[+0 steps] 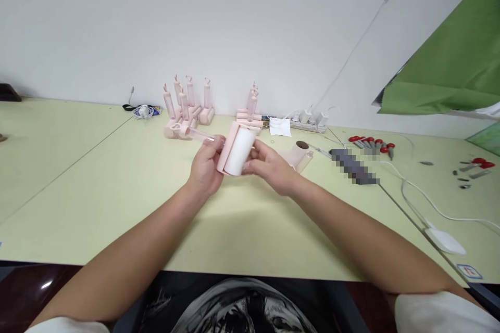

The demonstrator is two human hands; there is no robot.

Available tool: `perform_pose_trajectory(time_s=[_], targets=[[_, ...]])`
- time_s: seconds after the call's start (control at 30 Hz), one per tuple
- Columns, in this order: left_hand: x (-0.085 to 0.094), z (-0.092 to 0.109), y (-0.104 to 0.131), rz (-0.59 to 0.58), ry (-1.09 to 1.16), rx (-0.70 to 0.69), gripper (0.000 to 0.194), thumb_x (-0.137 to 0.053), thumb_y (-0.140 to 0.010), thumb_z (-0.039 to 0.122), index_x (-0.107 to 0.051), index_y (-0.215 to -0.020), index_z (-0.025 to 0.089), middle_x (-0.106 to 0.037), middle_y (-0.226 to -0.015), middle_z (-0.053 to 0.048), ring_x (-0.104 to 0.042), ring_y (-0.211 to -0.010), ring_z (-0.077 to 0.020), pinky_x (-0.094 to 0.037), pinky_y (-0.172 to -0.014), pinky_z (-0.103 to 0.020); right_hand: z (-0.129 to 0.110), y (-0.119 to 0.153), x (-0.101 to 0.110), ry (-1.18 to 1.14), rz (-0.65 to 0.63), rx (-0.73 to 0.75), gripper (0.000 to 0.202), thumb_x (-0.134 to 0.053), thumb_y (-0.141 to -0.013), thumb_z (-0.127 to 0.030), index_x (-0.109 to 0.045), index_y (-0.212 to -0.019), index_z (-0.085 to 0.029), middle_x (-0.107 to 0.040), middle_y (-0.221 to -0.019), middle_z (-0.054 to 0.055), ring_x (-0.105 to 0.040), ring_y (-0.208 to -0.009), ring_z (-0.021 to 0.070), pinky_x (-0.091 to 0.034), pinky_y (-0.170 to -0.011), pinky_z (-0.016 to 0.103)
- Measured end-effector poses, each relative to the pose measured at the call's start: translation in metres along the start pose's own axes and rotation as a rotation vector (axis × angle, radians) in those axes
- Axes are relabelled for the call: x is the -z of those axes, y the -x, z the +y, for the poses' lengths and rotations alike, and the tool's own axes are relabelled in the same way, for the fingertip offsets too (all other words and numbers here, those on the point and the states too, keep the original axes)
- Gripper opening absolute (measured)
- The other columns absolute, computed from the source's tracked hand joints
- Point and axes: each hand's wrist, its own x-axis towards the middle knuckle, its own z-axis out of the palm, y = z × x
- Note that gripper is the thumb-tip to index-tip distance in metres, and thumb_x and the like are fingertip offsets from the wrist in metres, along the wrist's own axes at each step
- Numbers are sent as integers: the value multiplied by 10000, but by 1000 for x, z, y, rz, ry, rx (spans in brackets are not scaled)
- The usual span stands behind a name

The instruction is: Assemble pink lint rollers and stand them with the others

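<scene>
Presently, we find the left hand clamped on the pink case and the right hand pinching the white roll against it, both above the table, presumably gripped from opposite sides so neither slips.

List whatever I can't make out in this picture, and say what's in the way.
All in the head view:
Underside of the white roll: turned away from the camera.
Some fingertips of the left grip: behind the pink holder.
Pink roller lying behind the right grip: partly covered by it.
Dark item: pixelated.
Black object: cut off by the left edge.
Metal bits, far right: too small to identify.
</scene>
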Motion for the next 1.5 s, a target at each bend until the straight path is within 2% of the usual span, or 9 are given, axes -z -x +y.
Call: perform_pose_trajectory(time_s=[0.17,0.4,0.47,0.53,0.63,0.73,0.93,1.23,1.5], targets=[[-6,-20,24,-258,-116,179,334,-842,-669,356,-667,-878,163,-669,-856,-10,-614,-747,-134,-513,-659,-252,10,38,-1,-191,162,-68,444,-718,-766,-397,-605,-1146,-196,-702,-1085,80,-656,-931,231,-545,-736,344],[10,13,-2,-33,-175,96,335,-722,-688,368,-626,-948,180,-669,-839,-23,-652,-687,-159,-518,-631,-296,30,55,31,-216,225,-141,399,-740,-751,-389,-657,-1083,-183,-716,-1110,104,-671,-981,261,-550,-759,361],[15,26,-9,-57,-399,73,308,-691,-712,383,-622,-935,182,-661,-828,-24,-637,-648,-161,-500,-576,-291,32,57,35,-227,225,-145,388,-736,-752,-377,-649,-1075,-178,-717,-1105,105,-669,-982,258,-546,-771,363],[17,31,-8,-119,-776,-102,277,-671,-752,394,-639,-932,186,-674,-873,-41,-654,-721,-187,-510,-607,-304,33,58,35,-186,240,-129,391,-733,-749,-359,-633,-1079,-176,-716,-1097,101,-663,-984,255,-535,-793,367],[14,25,5,-344,-1419,-423,288,-615,-837,433,-684,-987,197,-700,-1004,-78,-657,-923,-249,-520,-751,-356,35,58,31,-38,275,-124,401,-717,-750,-344,-610,-1101,-183,-710,-1049,78,-650,-950,250,-520,-795,375],[7,12,21,-578,-1735,-465,352,-538,-911,466,-683,-1075,189,-713,-1031,-94,-653,-934,-266,-499,-802,-390,39,57,25,126,274,-109,403,-713,-739,-345,-607,-1090,-177,-694,-1023,61,-630,-928,245,-502,-798,373],[7,0,28,-884,-1682,-303,238,-487,-947,347,-665,-1000,197,-701,-905,-80,-635,-792,-228,-436,-694,-330,42,59,15,88,217,-93,419,-703,-738,-363,-591,-1095,-174,-685,-1045,64,-620,-934,242,-492,-796,362],[6,-5,29,-850,-1537,-213,162,-546,-897,307,-629,-801,206,-624,-716,-39,-506,-606,-183,-324,-588,-299,44,61,14,129,230,-87,393,-693,-745,-394,-592,-1058,-178,-679,-1014,62,-606,-909,242,-477,-774,354],[10,-6,22,-808,-1408,-223,195,-589,-905,381,-684,-880,212,-663,-783,-32,-557,-661,-171,-379,-614,-269,39,59,20,293,268,-53,382,-685,-760,-364,-595,-1082,-181,-667,-972,50,-590,-880,232,-457,-755,341]])
